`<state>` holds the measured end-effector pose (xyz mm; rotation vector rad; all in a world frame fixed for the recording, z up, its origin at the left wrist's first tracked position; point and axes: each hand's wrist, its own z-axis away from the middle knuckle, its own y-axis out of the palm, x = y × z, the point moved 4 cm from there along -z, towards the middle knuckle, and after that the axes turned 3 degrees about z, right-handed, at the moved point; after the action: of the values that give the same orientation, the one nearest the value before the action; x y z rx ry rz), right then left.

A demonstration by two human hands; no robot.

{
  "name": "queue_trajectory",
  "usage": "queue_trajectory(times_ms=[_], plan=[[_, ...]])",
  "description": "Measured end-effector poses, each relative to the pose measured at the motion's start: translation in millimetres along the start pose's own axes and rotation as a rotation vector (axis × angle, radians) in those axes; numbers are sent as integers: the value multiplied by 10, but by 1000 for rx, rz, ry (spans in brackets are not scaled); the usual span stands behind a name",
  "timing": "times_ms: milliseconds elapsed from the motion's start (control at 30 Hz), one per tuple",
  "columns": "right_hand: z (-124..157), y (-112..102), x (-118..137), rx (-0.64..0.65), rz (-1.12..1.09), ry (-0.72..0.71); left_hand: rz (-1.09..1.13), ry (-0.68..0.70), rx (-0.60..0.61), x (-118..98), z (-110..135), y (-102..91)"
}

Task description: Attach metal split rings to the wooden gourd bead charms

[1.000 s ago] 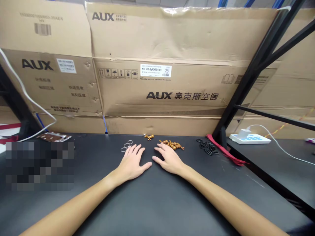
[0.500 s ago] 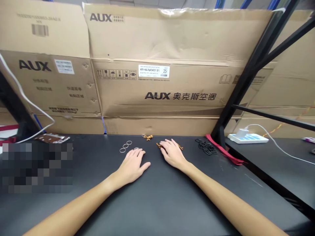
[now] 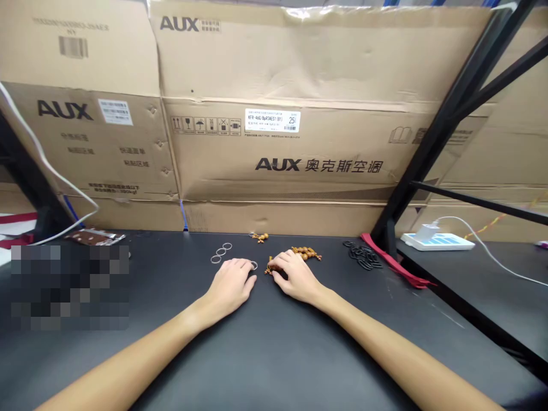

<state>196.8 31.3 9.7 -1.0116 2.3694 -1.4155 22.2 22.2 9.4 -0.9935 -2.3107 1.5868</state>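
Note:
My left hand point(image 3: 232, 283) lies low over the black table, its fingers stretched out and its thumb apart. A metal ring point(image 3: 254, 265) peeks out at its index fingertip, partly covered. Three more metal rings point(image 3: 220, 252) lie in a slanting row beyond this hand. My right hand point(image 3: 297, 277) is curled over a yellow-brown beaded charm point(image 3: 268, 271), which shows between thumb and index finger; the rest is hidden. Just past its knuckles lie more such charms point(image 3: 307, 252). Another beaded charm point(image 3: 260, 237) rests farther back, between the two hands.
A pile of black oval links point(image 3: 363, 255) lies right, beside a red strap point(image 3: 398, 265) and a black metal post point(image 3: 387, 237). Cardboard point(image 3: 274, 217) walls off the back. Farther right is a white power strip point(image 3: 439, 242); at left, a brown packet point(image 3: 96, 236).
My right hand has drawn back left, its fingers curling round one charm and uncovering others. The ring at my left fingertips has slid right, and the left thumb has moved closer to the index finger.

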Motion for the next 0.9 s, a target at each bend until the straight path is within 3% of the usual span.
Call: queue_trajectory(times_ms=[267, 400, 667, 900], plan=[[10, 60, 12, 26, -191, -34, -51, 49, 43, -1, -50, -46], [12, 42, 65, 8, -274, -37, 63, 78, 52, 27, -55, -9], [12, 5, 150, -29, -390, -9, 389, -61, 83, 96, -96, -5], [33, 20, 174, -32, -370, -23, 438, -73, 118, 52, -98, -48]])
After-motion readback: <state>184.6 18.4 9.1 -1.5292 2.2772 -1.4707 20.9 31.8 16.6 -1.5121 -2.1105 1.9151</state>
